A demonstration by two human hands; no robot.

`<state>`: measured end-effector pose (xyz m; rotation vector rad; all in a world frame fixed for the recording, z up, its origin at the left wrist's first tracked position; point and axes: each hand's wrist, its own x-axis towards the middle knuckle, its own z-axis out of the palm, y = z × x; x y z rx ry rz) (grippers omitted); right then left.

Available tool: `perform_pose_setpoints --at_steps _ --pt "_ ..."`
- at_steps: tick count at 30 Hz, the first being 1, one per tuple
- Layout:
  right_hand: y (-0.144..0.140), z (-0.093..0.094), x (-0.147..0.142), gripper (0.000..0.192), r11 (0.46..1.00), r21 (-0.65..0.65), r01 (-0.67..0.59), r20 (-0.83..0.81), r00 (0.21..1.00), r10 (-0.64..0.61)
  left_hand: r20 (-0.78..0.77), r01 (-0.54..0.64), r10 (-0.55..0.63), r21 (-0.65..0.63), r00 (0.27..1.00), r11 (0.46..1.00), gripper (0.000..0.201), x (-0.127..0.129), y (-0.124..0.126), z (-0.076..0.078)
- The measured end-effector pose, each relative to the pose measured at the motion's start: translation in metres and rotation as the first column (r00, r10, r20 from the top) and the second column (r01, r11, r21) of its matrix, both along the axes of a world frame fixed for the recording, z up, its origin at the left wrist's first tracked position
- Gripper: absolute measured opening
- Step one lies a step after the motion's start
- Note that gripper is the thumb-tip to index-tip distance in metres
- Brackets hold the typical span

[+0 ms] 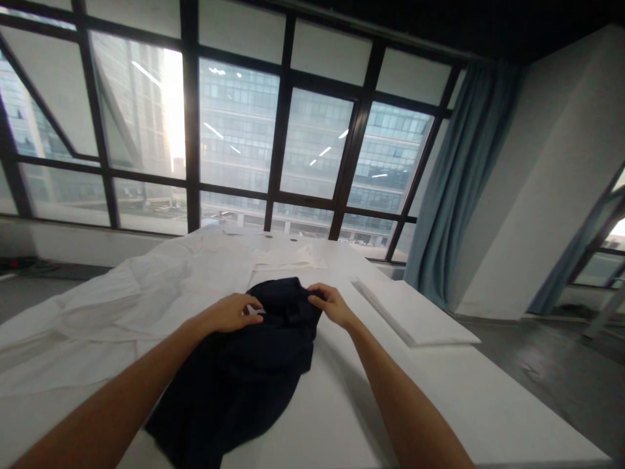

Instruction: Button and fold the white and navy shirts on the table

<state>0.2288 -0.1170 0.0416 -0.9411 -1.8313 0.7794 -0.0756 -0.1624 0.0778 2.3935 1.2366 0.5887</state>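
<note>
A dark navy garment (254, 365) is bunched up in front of me, its lower part spreading over the white table toward the near left. At its upper right edge, my right hand (333, 305) pinches the fabric between thumb and fingers. My left hand (233, 314) is at the upper left side, touching the cloth, its thumb and forefinger apart with a small pale patch visible between them. Folds hide the garment's exact kind.
White cloth (131, 293) lies rumpled over the left of the table (469, 404). A flat white stack or board (420, 309) rests on the right. Farther back is a smaller pale cloth piece (290, 258). Windows and a blue curtain (449, 189) stand beyond the table.
</note>
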Motion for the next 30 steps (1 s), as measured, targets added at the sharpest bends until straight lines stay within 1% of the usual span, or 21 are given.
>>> perform_pose_setpoints --at_steps 2,3,5,7,8,10,13,15,16,17,18,19,20,21,22,23,24,26,28,29,30 --pt "0.008 0.000 0.029 0.030 0.980 -0.006 0.201 -0.070 0.977 -0.201 -0.023 0.092 -0.095 -0.116 0.995 0.989 0.041 -0.001 0.003 -0.010" --pt "0.012 -0.002 0.044 0.027 0.942 -0.032 0.333 -0.029 0.942 -0.334 -0.017 0.145 -0.149 -0.148 0.989 0.978 0.041 0.000 0.003 -0.014" --pt "0.016 -0.008 0.074 0.019 0.810 -0.059 0.583 0.215 0.800 -0.560 -0.020 0.213 -0.218 -0.146 0.976 0.966 0.039 0.005 -0.002 -0.016" --pt "0.018 -0.016 0.093 0.017 0.702 -0.029 0.712 0.422 0.645 -0.637 -0.074 0.215 -0.223 -0.108 0.972 0.971 0.035 0.009 -0.007 -0.012" --pt "0.018 -0.019 0.098 0.019 0.675 -0.008 0.738 0.479 0.596 -0.645 -0.106 0.196 -0.204 -0.085 0.973 0.977 0.032 0.009 -0.008 -0.008" --pt "0.018 -0.023 0.099 0.034 0.661 0.031 0.750 0.521 0.552 -0.651 -0.135 0.142 -0.144 -0.028 0.980 0.989 0.029 0.005 -0.008 0.001" --pt "0.016 -0.018 0.085 0.053 0.688 0.138 0.712 0.585 0.502 -0.637 -0.061 0.079 -0.075 0.056 0.995 0.995 0.032 -0.011 0.002 0.012" --pt "0.012 -0.009 0.073 0.052 0.719 0.234 0.654 0.592 0.491 -0.640 0.016 0.019 -0.021 0.144 1.000 0.989 0.030 -0.023 0.011 0.015" --pt "0.009 -0.004 0.066 0.048 0.746 0.278 0.605 0.582 0.511 -0.632 0.051 -0.033 0.023 0.206 0.998 0.978 0.028 -0.029 0.016 0.015" --pt "0.005 0.001 0.059 0.042 0.791 0.297 0.534 0.571 0.565 -0.596 0.079 -0.094 0.075 0.275 0.994 0.957 0.025 -0.033 0.020 0.013" --pt "0.000 0.004 0.051 0.038 0.854 0.279 0.439 0.566 0.644 -0.515 0.100 -0.150 0.122 0.341 0.987 0.928 0.024 -0.035 0.023 0.011" --pt "-0.005 0.007 0.042 0.036 0.921 0.227 0.316 0.576 0.719 -0.389 0.114 -0.190 0.158 0.394 0.981 0.899 0.024 -0.036 0.026 0.008" --pt "-0.010 0.008 0.033 0.037 0.971 0.152 0.187 0.596 0.766 -0.241 0.123 -0.215 0.180 0.430 0.976 0.877 0.025 -0.034 0.026 0.005" --pt "-0.015 0.009 0.023 0.042 0.995 0.068 0.070 0.625 0.775 -0.098 0.120 -0.222 0.188 0.443 0.975 0.868 0.026 -0.031 0.026 0.002" --pt "-0.018 0.008 0.015 0.047 1.000 -0.006 -0.012 0.657 0.753 0.013 0.106 -0.210 0.181 0.431 0.978 0.878 0.026 -0.026 0.024 -0.001" --pt "-0.021 0.006 0.007 0.050 0.997 -0.057 -0.051 0.691 0.719 0.076 0.084 -0.176 0.156 0.390 0.984 0.904 0.027 -0.021 0.022 -0.004" --pt "-0.022 0.005 0.002 0.051 0.995 -0.078 -0.056 0.719 0.689 0.095 0.057 -0.122 0.109 0.328 0.992 0.937 0.029 -0.016 0.020 -0.005" --pt "-0.022 0.004 0.000 0.046 0.995 -0.094 -0.023 0.740 0.667 0.085 0.006 0.020 -0.021 0.173 1.000 0.985 0.031 -0.010 0.016 -0.003" --pt "-0.017 0.008 0.012 0.042 0.992 -0.126 0.030 0.722 0.688 0.071 0.017 0.109 -0.110 0.028 0.994 0.994 0.032 -0.015 0.015 0.003" --pt "-0.015 0.011 0.023 0.042 0.989 -0.137 0.058 0.709 0.703 0.057 0.063 0.099 -0.098 -0.017 0.993 0.995 0.033 -0.023 0.017 0.008" --pt "-0.011 0.015 0.037 0.041 0.987 -0.132 0.092 0.699 0.715 0.026 0.143 0.042 -0.036 -0.038 0.989 0.998 0.034 -0.034 0.020 0.012"
